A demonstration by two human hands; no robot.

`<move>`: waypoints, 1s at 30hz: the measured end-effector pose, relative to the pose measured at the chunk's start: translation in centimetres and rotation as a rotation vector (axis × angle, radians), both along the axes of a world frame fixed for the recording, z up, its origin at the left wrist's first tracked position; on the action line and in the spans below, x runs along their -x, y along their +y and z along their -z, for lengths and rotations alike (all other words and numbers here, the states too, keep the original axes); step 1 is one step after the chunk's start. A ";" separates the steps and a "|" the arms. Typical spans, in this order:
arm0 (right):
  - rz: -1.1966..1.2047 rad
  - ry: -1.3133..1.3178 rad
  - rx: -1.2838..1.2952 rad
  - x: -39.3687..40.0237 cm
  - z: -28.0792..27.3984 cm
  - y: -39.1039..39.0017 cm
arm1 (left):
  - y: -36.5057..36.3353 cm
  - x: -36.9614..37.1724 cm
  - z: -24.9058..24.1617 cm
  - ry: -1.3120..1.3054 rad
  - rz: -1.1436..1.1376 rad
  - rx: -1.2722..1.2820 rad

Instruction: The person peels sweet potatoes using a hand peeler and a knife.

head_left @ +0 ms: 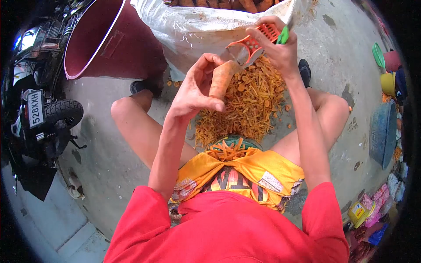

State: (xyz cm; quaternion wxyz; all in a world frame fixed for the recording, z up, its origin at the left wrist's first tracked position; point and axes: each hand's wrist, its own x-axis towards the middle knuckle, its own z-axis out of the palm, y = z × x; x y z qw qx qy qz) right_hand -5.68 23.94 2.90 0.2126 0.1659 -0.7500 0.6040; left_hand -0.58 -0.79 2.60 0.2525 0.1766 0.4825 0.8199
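Note:
My left hand holds a thick orange carrot between thumb and fingers, its upper end tilted to the right. My right hand grips an orange peeler with holes in its body, whose blade end is close to the top of the carrot. A green-handled tool, perhaps a knife, is in the same hand. Below both hands lies a big heap of orange peelings and cut ends on the floor. More peelings rest on the cloth between my legs.
A white sack of carrots stands ahead, with a large dark red bucket at its left. A parked motorcycle is at the far left. At the right are a blue basin, a yellow container and a green-rimmed one.

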 end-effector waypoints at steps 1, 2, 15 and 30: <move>-0.054 -0.047 0.117 -0.1 -0.5 -0.1 | 0.2 -0.1 -0.6 -0.031 -0.034 0.040; -0.113 -0.094 0.234 -0.1 -0.9 -0.3 | 0.5 0.0 -1.0 -0.060 -0.073 0.079; -0.255 -0.012 -0.045 -1.6 -1.4 -1.8 | 0.7 -0.1 -0.9 -0.047 -0.110 0.125; -0.103 0.054 0.064 0.3 -1.5 0.2 | 0.9 -0.4 -0.6 0.001 -0.141 0.098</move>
